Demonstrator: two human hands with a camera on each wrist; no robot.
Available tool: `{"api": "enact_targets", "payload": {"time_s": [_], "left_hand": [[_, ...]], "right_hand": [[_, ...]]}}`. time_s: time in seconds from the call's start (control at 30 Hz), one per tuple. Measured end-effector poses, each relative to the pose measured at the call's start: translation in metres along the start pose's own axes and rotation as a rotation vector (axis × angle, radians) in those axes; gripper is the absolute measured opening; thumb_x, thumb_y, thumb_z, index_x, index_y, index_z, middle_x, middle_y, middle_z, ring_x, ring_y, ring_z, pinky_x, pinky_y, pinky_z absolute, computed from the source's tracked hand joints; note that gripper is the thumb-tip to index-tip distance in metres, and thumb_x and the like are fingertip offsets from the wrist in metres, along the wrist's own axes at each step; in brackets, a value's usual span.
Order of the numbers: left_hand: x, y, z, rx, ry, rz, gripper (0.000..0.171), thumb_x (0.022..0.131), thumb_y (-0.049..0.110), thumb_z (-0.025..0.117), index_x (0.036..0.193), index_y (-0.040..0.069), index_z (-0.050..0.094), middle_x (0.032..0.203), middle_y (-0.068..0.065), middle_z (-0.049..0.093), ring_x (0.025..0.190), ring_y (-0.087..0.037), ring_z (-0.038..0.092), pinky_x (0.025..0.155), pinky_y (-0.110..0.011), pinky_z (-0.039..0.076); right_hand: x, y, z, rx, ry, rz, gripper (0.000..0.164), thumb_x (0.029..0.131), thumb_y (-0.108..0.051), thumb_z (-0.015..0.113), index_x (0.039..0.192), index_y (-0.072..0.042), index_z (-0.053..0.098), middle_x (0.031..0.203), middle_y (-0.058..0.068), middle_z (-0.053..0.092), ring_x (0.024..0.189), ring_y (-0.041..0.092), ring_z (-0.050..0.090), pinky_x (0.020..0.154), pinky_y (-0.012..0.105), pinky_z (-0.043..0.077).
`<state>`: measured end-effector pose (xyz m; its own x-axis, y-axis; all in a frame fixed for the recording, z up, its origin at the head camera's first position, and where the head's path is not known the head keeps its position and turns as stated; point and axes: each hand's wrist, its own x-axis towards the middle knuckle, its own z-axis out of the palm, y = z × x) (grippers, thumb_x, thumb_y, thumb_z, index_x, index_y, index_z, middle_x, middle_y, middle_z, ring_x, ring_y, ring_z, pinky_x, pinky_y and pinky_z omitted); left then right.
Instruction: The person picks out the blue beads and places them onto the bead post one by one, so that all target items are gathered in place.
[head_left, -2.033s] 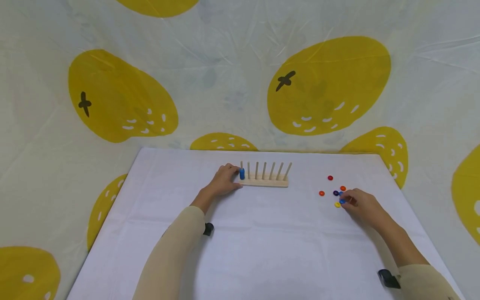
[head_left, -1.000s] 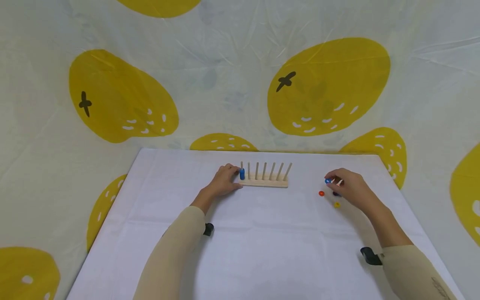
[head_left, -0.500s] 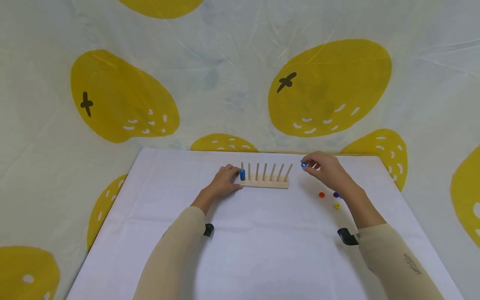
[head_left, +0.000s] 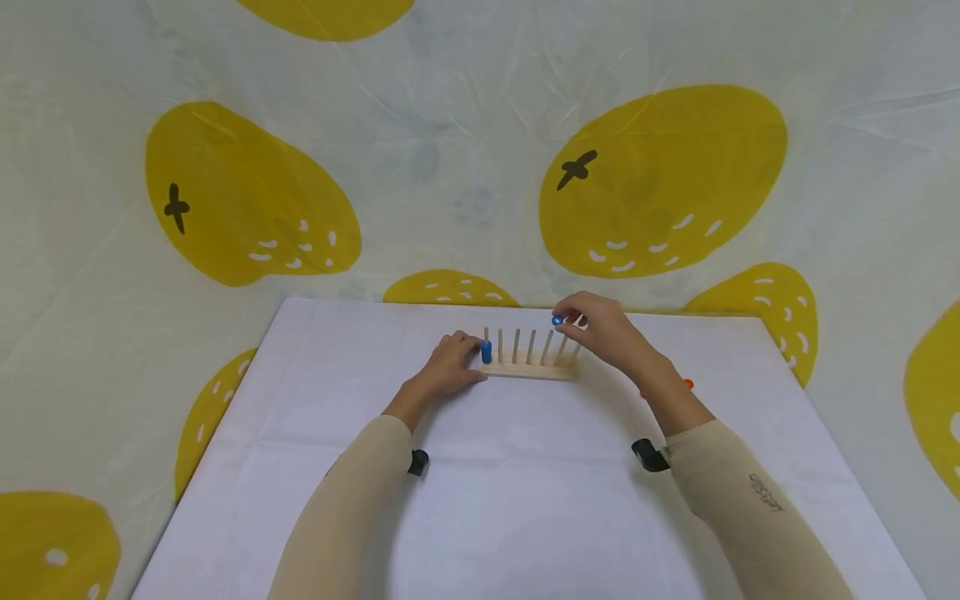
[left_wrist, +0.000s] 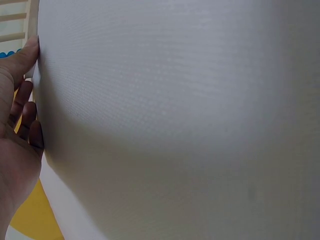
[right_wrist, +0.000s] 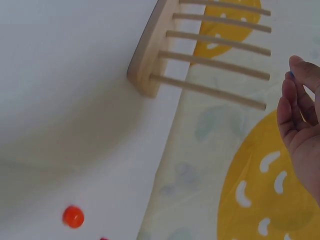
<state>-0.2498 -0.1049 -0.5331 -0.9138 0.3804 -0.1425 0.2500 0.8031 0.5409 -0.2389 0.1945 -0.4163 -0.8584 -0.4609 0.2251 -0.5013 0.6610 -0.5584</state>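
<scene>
A wooden peg rack (head_left: pixel 532 371) with a row of upright pegs stands on the white table. Blue beads (head_left: pixel 487 352) are stacked on its leftmost peg; the other pegs are bare. My left hand (head_left: pixel 447 364) holds the rack's left end, thumb in front and fingers behind. In the left wrist view, the thumb (left_wrist: pixel 30 50) lies against the base's edge. Between thumb and fingertips, my right hand (head_left: pixel 603 329) pinches a blue bead (head_left: pixel 557 320), raised level with the peg tops over the rack's right half. Only a sliver of that bead shows in the right wrist view.
Orange beads (head_left: pixel 688 383) lie on the table at the right, partly covered by my right forearm, which hides other loose beads. One orange bead (right_wrist: pixel 73 216) shows in the right wrist view. A cloth with yellow fruit shapes (head_left: pixel 660 183) hangs behind the table (head_left: pixel 525 500).
My right hand has picked up the blue bead from the loose beads at the right and carried it left and up to the rack. The left hand stays at the rack's end.
</scene>
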Motion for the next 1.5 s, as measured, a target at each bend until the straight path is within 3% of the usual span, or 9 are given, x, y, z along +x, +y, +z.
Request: {"api": "enact_targets", "payload": {"time_s": [0.6,0.83,1.17,1.5], "left_hand": [[0.0,0.0,-0.001,-0.002,0.0,0.011,0.063,0.09,0.034,0.082,0.143,0.011,0.058,0.137,-0.007,0.057,0.125,-0.026,0.049,0.112,-0.041,0.042],[0.0,-0.001,0.0,-0.003,-0.001,0.005,0.063,0.09,0.035,0.081,0.143,0.011,0.058,0.137,-0.006,0.057,0.125,-0.025,0.049,0.113,-0.041,0.042],[0.002,-0.003,0.001,-0.003,0.002,0.015,0.062,0.09,0.035,0.082,0.142,0.011,0.059,0.134,-0.006,0.057,0.123,-0.025,0.048,0.112,-0.042,0.042],[0.001,-0.001,0.0,-0.004,-0.004,0.003,0.062,0.09,0.036,0.082,0.143,0.012,0.059,0.133,-0.005,0.057,0.122,-0.024,0.048,0.112,-0.041,0.043]], "right_hand": [[0.047,-0.037,0.044,0.044,-0.088,-0.071,0.02,0.096,-0.012,0.074,0.114,-0.004,0.071,0.11,0.01,0.073,0.098,0.025,0.068,0.089,0.043,0.057],[0.057,-0.044,0.054,0.051,-0.113,-0.086,0.02,0.095,-0.013,0.075,0.113,-0.004,0.073,0.109,0.009,0.074,0.098,0.025,0.069,0.09,0.045,0.058],[0.065,-0.045,0.065,-0.013,-0.208,-0.074,0.021,0.096,-0.013,0.075,0.114,-0.005,0.074,0.109,0.007,0.075,0.099,0.023,0.068,0.091,0.039,0.057],[0.064,-0.045,0.068,-0.008,-0.201,-0.09,0.018,0.094,-0.012,0.076,0.11,-0.004,0.075,0.104,0.008,0.076,0.097,0.024,0.07,0.089,0.038,0.058]]}}
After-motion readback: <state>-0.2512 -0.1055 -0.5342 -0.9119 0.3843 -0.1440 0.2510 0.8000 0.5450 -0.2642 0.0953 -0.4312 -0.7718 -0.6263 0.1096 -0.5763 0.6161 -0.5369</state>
